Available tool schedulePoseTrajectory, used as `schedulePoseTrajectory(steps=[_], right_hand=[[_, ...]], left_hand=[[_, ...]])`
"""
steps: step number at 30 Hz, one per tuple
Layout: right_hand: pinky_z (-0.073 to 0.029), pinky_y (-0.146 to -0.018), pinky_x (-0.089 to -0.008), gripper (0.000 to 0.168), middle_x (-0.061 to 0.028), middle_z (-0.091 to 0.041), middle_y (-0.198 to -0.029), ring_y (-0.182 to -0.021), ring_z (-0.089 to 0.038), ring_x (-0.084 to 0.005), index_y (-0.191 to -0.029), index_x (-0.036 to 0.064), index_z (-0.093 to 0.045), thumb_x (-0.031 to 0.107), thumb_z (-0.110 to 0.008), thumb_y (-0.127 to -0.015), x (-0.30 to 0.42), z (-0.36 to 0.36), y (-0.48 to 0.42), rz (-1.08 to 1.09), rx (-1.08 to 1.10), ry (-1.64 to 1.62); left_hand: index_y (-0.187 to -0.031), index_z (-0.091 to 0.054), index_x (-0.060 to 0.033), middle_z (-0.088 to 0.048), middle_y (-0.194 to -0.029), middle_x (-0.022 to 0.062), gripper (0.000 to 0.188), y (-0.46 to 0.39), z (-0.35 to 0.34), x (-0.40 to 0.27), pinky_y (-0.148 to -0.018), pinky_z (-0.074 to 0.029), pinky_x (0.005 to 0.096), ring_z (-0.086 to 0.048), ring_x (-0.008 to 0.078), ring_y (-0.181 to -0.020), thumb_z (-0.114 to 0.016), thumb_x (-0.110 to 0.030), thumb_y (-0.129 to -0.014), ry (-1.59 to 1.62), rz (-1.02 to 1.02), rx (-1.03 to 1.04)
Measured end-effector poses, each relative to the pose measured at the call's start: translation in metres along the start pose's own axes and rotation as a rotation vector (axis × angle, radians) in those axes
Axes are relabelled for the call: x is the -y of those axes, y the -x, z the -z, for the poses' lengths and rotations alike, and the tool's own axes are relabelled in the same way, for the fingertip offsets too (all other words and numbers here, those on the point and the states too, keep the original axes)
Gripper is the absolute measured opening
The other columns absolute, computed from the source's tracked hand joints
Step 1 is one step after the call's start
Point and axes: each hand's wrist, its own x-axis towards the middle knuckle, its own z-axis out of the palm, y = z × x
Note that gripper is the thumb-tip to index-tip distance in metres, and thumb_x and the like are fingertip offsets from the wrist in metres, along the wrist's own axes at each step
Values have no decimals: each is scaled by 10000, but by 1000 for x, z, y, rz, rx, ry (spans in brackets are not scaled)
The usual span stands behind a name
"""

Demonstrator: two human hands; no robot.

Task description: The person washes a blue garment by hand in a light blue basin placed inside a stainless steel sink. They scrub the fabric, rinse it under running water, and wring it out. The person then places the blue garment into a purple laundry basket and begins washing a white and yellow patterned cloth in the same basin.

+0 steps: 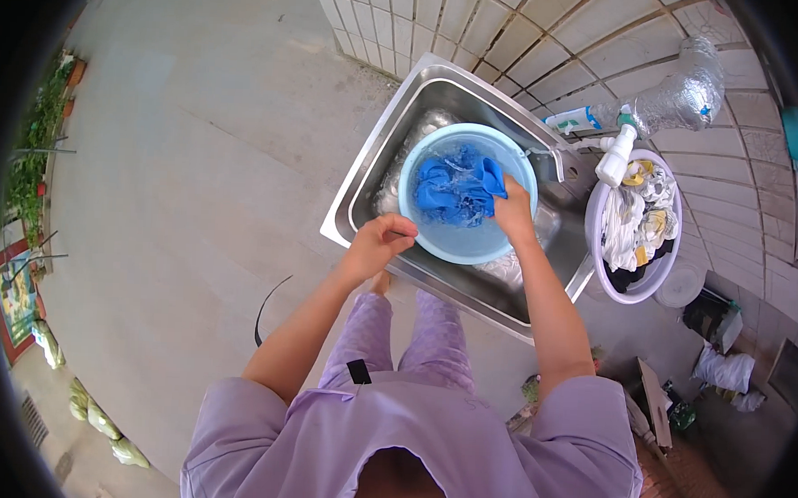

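Observation:
My right hand (513,210) grips a bunched edge of blue fabric (441,189) at the right side of a light blue plastic basin (410,226). Much of the fabric lies wet in the water, and its full shape cannot be made out. The basin stands inside a stainless steel sink (368,181). At the basin's near left rim is my left hand (380,243), above the sink's front edge. Its fingers are curled, with a gap to the thumb and nothing visible between them.
Right of the sink sits a pale purple tub (595,224) of white, yellow and black laundry (630,222). A white plastic tap (615,161) and a foil-wrapped pipe (680,91) project from the tiled wall (582,30). Assorted items lie on the floor at the lower right.

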Motion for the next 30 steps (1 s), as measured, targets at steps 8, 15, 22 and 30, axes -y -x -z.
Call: schedulePoseTrajectory(steps=[8, 15, 22, 30], right_hand=[[-437, -827, -254, 179, -19, -637, -976, -886, -548, -92, -1071, -22, -667, 104, -650, -946, 267, 176, 160, 306, -343, -307], [-587, -845, -335, 387, -144, -652, -1186, -992, -677, -251, -1351, 63, -596, 34, -398, -1020, 356, 255, 218, 730, -815, 327], [-433, -889, -316, 313, -73, -671, -1071, -941, -572, -147, -1111, -41, -654, 237, -542, -1024, 274, 187, 147, 594, -531, -33], [-540, -853, -447, 655, -217, -574, -1214, -1025, -641, -327, -1424, 49, -399, 246, -721, -888, 23, 52, 47, -173, -293, 79]], left_hand=[[-1258, -571, -67, -591, -1293, 97, 502, -49, 23, -95, -940, -514, 330, -578, 198, -1156, -734, 13, -790, -53, -331, 145], [-1560, -206, -102, -291, -1585, 147, 1163, -68, -33, -181, -1198, -233, 372, -265, 279, -1469, -909, -239, -643, -389, -520, 623], [-1409, -495, -58, -637, -1270, 62, 609, -106, -42, -53, -1024, -456, 317, -601, 181, -1138, -723, -203, -862, 315, 34, 446], [-1496, -329, -24, -483, -1456, 167, 886, -172, -31, 25, -1101, -413, 428, -513, 306, -1300, -624, -603, -894, 512, 405, 98]])
